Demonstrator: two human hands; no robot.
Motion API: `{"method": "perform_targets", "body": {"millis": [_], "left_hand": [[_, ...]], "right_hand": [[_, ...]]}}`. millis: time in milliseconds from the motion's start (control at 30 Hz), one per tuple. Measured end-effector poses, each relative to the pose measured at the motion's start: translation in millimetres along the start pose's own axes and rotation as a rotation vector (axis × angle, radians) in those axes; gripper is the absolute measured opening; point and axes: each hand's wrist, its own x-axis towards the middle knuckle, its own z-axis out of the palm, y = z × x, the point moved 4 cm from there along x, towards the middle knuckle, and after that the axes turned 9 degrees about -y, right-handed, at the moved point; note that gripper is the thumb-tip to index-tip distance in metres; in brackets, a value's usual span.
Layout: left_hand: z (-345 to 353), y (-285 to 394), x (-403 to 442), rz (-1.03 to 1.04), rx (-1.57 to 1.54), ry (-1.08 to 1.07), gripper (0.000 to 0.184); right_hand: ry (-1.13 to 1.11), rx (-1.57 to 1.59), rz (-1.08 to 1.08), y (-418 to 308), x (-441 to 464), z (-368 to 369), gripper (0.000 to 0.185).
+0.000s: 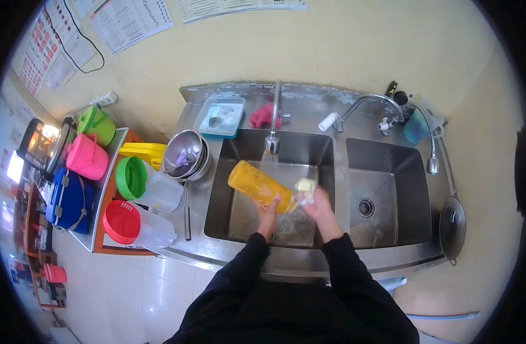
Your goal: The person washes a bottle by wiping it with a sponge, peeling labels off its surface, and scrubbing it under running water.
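My left hand is closed around the lower end of an orange-yellow bottle, which is tilted over the left sink basin. My right hand, slightly blurred, is closed on a small pale yellow-and-white sponge-like pad. This pad is close to the bottle's narrow end, near the right side of the basin. Whether the two touch is unclear. Above the bottle hangs a spring-neck faucet, with faint streaks like running water beneath it.
Metal bowls are stacked left of the sink, beside a green-rimmed jug and a red-rimmed jug. A clear tub and a pink cloth lie behind the basin. A second basin is to the right, with a dark pan beyond.
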Motion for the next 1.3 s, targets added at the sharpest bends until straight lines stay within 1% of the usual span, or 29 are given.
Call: {"method": "perform_targets", "body": {"millis": [33, 100, 167, 200, 233, 300, 367, 400, 500, 533, 567, 600, 633, 667, 700, 733, 767, 800, 867, 900, 967, 1000, 1067, 1100, 1133, 1167, 1233, 1267, 1300], "left_hand": [[-2, -5, -8, -0.001, -0.029, 0.008, 0.07], [-4, -10, -11, -0.033, -0.106, 0.026, 0.069], [-1, -10, -6, -0.085, -0.214, 0.063, 0.066], [1, -8, -1, -0.094, -0.201, 0.063, 0.064], [3, -7, 6, -0.104, -0.186, 0.061, 0.061], [3, -9, 15, -0.141, -0.164, 0.049, 0.059], [-4, -17, 19, -0.196, -0.151, 0.042, 0.058], [-6, -17, 16, -0.231, -0.102, 0.026, 0.054], [0, -13, 3, -0.392, -0.065, -0.063, 0.049], [7, -11, -2, -0.485, -0.13, -0.116, 0.052], [11, -9, -6, -0.576, -0.197, -0.166, 0.054], [1, -27, 0, -0.616, -0.218, -0.135, 0.051], [-2, -29, 6, -0.635, -0.296, -0.162, 0.051], [-3, -28, 12, -0.655, -0.376, -0.191, 0.052], [-2, -28, 16, -0.675, -0.456, -0.22, 0.052], [10, -19, 12, -0.647, -0.431, -0.263, 0.054], [12, -23, 10, -0.687, -0.428, -0.261, 0.053], [12, -27, 4, -0.734, -0.421, -0.26, 0.053], [16, -29, -8, -0.86, -0.434, -0.312, 0.052], [25, -25, -11, -0.875, -0.495, -0.314, 0.052], [40, -15, -20, -0.899, -0.618, -0.308, 0.051], [38, -17, -19, -0.864, -0.622, -0.318, 0.051], [31, -23, -12, -0.791, -0.632, -0.343, 0.05], [26, -26, -10, -0.821, -0.489, -0.322, 0.05], [21, -28, -4, -0.845, -0.346, -0.303, 0.049], [14, -30, -2, -0.869, -0.204, -0.279, 0.049], [17, -16, 5, -0.935, -0.009, -0.349, 0.05], [19, -11, 8, -0.966, 0.088, -0.382, 0.05], [19, -15, 10, -0.908, 0.068, -0.344, 0.052]], "right_hand": [[0.073, -0.301, -0.159, -21, -9, 16, 0.017], [0.19, -0.753, -0.416, -44, -11, 30, 0.023], [0.171, -1.273, -0.667, -48, -30, 54, 0.03], [0.151, -1.532, -0.789, -41, -39, 64, 0.034], [0.039, -1.548, -0.613, -25, -41, 58, 0.039], [-0.112, -1.901, -0.71, 10, -57, 62, 0.045], [-0.204, -1.977, -0.8, 23, -55, 68, 0.051], [-0.253, -2.012, -0.848, 27, -52, 69, 0.054], [-0.2, -1.627, -0.316, 18, -8, 32, 0.059], [-0.162, -1.285, -0.175, 13, 11, 20, 0.054], [-0.185, -1.35, -0.208, 14, 11, 11, 0.052], [-0.213, -1.416, -0.247, 12, 9, 14, 0.051], [-0.242, -1.483, -0.286, 10, 4, 22, 0.05], [-0.358, -1.522, -0.373, 10, -24, 51, 0.047], [-0.434, -1.653, -0.455, 11, -40, 62, 0.047], [-0.511, -1.785, -0.541, 11, -54, 70, 0.047], [-0.582, -1.913, -0.632, 10, -61, 73, 0.048], [-0.566, -1.781, -0.583, 5, -48, 59, 0.051], [-0.384, -1.206, -0.339, -8, -5, 21, 0.047], [-0.299, -0.914, -0.228, -11, 15, 6, 0.046], [-0.216, -0.792, -0.23, -11, 36, -7, 0.043], [-0.179, -0.731, -0.233, -10, 43, -8, 0.042], [-0.005, -0.949, -0.398, -6, 41, -11, 0.04], [0.085, -1.055, -0.473, -2, 34, -12, 0.039], [0.102, -1.076, -0.548, 0, 28, -11, 0.038], [0.082, -1.059, -0.539, -1, 26, -12, 0.038], [0.042, -1.029, -0.505, -5, 10, -4, 0.037], [0.058, -1.085, -0.483, -3, 5, 2, 0.038], [0.074, -1.14, -0.459, 0, 2, 9, 0.039]]}}
